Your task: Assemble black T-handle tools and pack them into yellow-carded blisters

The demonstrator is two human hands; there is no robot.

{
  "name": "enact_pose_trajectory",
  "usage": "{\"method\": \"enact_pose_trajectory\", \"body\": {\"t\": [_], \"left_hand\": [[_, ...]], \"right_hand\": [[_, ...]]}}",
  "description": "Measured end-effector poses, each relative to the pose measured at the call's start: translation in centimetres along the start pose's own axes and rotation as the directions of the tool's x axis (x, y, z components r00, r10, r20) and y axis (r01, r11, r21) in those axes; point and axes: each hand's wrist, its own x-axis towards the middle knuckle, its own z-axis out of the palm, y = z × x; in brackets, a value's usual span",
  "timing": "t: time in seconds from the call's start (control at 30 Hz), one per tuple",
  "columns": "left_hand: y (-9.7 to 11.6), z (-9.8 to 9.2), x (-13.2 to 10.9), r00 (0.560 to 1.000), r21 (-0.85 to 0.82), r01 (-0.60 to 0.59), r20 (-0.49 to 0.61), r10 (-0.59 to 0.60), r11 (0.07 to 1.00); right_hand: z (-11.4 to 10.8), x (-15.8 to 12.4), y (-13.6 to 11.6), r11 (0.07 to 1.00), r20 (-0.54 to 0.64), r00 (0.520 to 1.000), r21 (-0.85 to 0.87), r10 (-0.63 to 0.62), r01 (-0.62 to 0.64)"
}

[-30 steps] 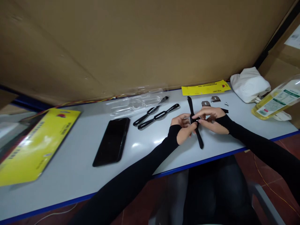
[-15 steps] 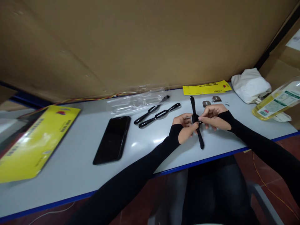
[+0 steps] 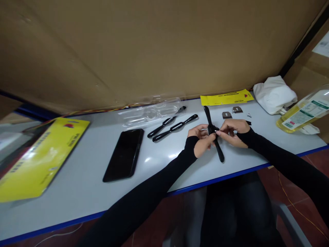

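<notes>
My left hand (image 3: 202, 140) grips a black two-handled tool (image 3: 219, 151) at its middle, with the thumb on top. The tool slants above the table, one handle pointing away and the other toward the front edge. My right hand (image 3: 233, 133) is pinched at the tool's middle, at a small shiny part too tiny to make out. Two similar black tools lie to the left, one nearer (image 3: 177, 127) and one behind it (image 3: 167, 120). Beyond my right hand are two flat metal blades, one left (image 3: 226, 115) and one right (image 3: 236, 109), with small screws (image 3: 249, 115) beside them.
A black phone (image 3: 123, 154) lies left of the tools. Clear plastic packaging (image 3: 150, 113) rests behind them. Yellow cards lie at the left (image 3: 48, 157) and back (image 3: 224, 98). A white cloth (image 3: 275, 94) and a bottle of yellow liquid (image 3: 300, 115) stand at the right.
The held tool has tilted, its far handle swinging left. My right hand has turned slightly and its fingers are drawn closer together at the tool's middle.
</notes>
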Motion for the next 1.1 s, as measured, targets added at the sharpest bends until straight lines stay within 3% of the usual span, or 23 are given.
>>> {"method": "enact_pose_trajectory", "body": {"t": [0.2,0.47,0.63,0.8,1.1], "left_hand": [[-0.3,0.1,0.0,1.000,0.017,0.003,0.001,-0.003,1.000],[-0.6,0.1,0.0,1.000,0.071,0.002,-0.003,-0.002,0.997],[-0.5,0.1,-0.2,1.000,0.078,-0.010,0.020,0.008,0.997],[-0.2,-0.1,-0.3,0.999,0.092,-0.026,0.042,0.022,0.995],[-0.2,-0.2,-0.5,0.992,0.134,-0.062,0.121,0.046,0.989]], "right_hand": [[-1.0,-0.1,-0.9,0.999,0.103,0.994,-0.045,0.020,-0.016],[-1.5,0.3,-0.3,0.990,0.192,0.976,0.075,0.107,-0.123],[-1.5,0.4,-0.3,0.971,0.162,0.972,0.139,0.170,-0.193],[-1.7,0.6,0.0,0.964,0.171,0.975,0.199,0.141,-0.175],[-1.0,0.5,-0.6,0.860,0.197,0.923,0.341,0.330,-0.380]]}}
